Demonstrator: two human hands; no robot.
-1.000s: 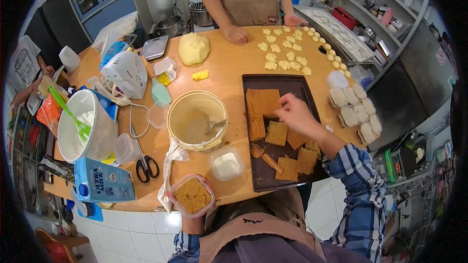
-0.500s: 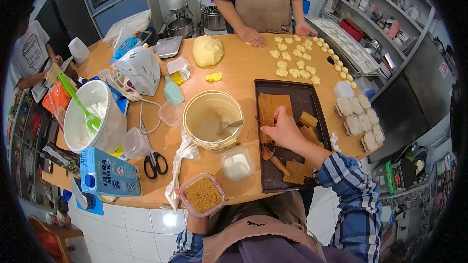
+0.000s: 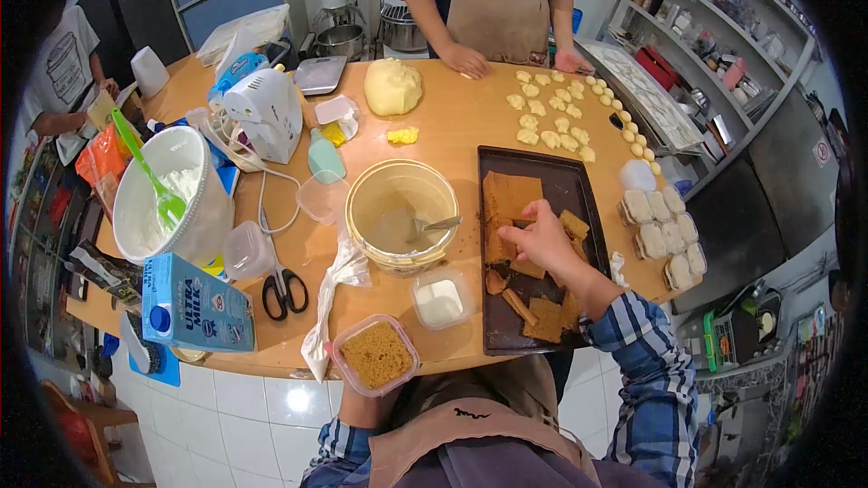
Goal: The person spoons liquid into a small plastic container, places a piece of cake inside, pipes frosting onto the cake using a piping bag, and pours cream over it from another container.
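My right hand (image 3: 546, 242) reaches over the dark baking tray (image 3: 579, 184), its thumb and fingers curled close together above pieces of brown cake (image 3: 514, 191). Whether a crumb or piece is between the fingertips is hidden. My left hand (image 3: 362, 405) supports a small clear container (image 3: 411, 374) of brown cake from below, at the table's front edge; most of its fingers are under the container. Just behind that container are a square tub of white cream (image 3: 440, 303) and a large cream-coloured bucket (image 3: 403, 182) with a metal spoon (image 3: 441, 224) in it.
Across the table a person's hand (image 3: 466, 61) rests near small dough pieces (image 3: 551, 138). A milk carton (image 3: 201, 307), scissors (image 3: 285, 293), white bowl (image 3: 176, 194) and hand mixer (image 3: 264, 113) stand left. Filled boxes (image 3: 663, 226) sit right of the tray; another person (image 3: 68, 63) is far left.
The camera view has shifted. My right hand has moved from the tray's upper cake block to lower left, over the cut pieces. My left hand still supports the container.
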